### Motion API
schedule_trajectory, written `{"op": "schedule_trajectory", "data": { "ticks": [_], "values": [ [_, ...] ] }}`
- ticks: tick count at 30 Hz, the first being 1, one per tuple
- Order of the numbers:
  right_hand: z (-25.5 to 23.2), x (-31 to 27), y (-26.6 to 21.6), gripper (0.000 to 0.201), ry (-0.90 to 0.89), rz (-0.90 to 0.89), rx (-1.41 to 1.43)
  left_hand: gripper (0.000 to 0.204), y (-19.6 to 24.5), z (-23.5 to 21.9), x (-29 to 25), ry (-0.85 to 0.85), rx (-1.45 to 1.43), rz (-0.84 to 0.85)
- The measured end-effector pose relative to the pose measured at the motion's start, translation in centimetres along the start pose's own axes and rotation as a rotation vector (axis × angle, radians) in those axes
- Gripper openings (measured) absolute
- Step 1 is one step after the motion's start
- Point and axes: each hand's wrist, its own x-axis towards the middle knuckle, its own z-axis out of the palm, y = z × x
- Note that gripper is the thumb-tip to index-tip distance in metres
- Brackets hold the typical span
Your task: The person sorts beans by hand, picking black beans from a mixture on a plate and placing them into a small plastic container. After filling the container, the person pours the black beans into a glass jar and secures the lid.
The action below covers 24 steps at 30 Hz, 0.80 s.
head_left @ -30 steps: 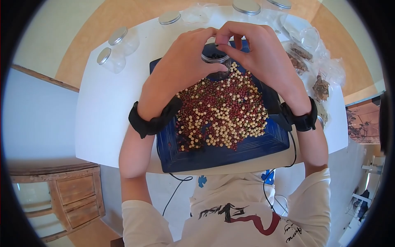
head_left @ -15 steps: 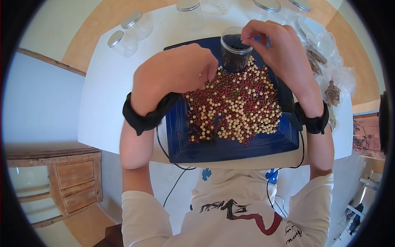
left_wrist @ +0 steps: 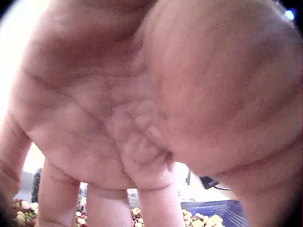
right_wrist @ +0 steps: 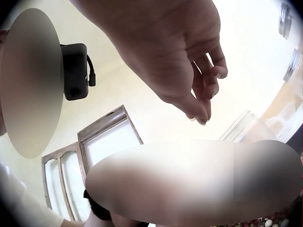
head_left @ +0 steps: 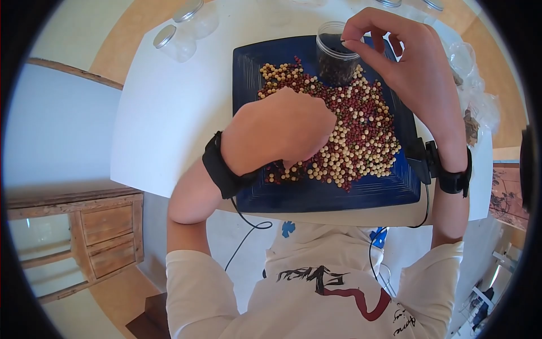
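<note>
A blue tray (head_left: 389, 191) carries a spread of mixed red, green and cream beans (head_left: 361, 135). On its far part stands a lidless clear jar (head_left: 337, 62) with dark contents. My left hand (head_left: 279, 127) hangs palm down over the left of the beans. In the left wrist view its long fingers (left_wrist: 109, 203) reach down straight toward the beans, thumb apart, fingertips out of frame. My right hand (head_left: 398, 48) is at the jar's mouth. Its thumb and fingertips (right_wrist: 202, 119) come together in the right wrist view; I cannot tell whether something small is between them.
Two clear jars with silver lids stand on the white table at the back left, one of them a small jar (head_left: 176, 48). Clear plastic bags (head_left: 483, 110) with dry brown pieces lie along the right side. Black cables (head_left: 240, 217) hang at the tray's front edge.
My left hand has let go of the jar and moved left and nearer me, down over the beans. The right hand has stayed at the jar's mouth. The head view has shifted a little.
</note>
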Motion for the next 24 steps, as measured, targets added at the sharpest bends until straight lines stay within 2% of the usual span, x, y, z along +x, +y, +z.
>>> {"op": "schedule_trajectory", "data": {
  "ticks": [1, 3, 10, 12, 16, 18, 21, 24],
  "values": [
    [-0.2, 0.0, -0.2, 0.006, -0.019, 0.013, 0.000, 0.017, 0.4, 0.0, -0.1, -0.001, 0.001, 0.001],
    [-0.5, 0.0, -0.5, 0.006, -0.035, 0.027, -0.002, 0.015, 1.2, -0.2, -0.1, 0.022, 0.190, 0.018],
    [-1.1, 0.3, -1.9, 0.005, -0.091, 0.067, 0.026, 0.010, 1.5, 0.5, -0.1, 0.069, 0.041, 0.038],
    [-1.8, 0.6, -2.5, 0.006, -0.110, 0.083, 0.057, 0.010, 2.0, -0.6, 0.4, -0.122, -0.115, 0.004],
    [-2.4, 1.0, -2.6, 0.006, -0.196, 0.160, 0.190, 0.010, 1.9, 0.1, 0.7, -0.062, -0.024, 0.060],
    [-2.4, 1.0, -2.5, 0.006, -0.214, 0.201, 0.200, 0.010, 2.1, -0.6, 1.0, -0.168, -0.065, 0.039],
    [-2.3, 0.7, -2.1, 0.006, -0.184, 0.091, 0.196, 0.009, 2.2, -0.2, 1.0, -0.117, -0.005, 0.068],
    [-2.2, 0.7, -2.1, 0.006, -0.182, 0.090, 0.197, 0.008, 2.2, 0.3, 0.9, -0.044, 0.068, 0.122]
  ]
}}
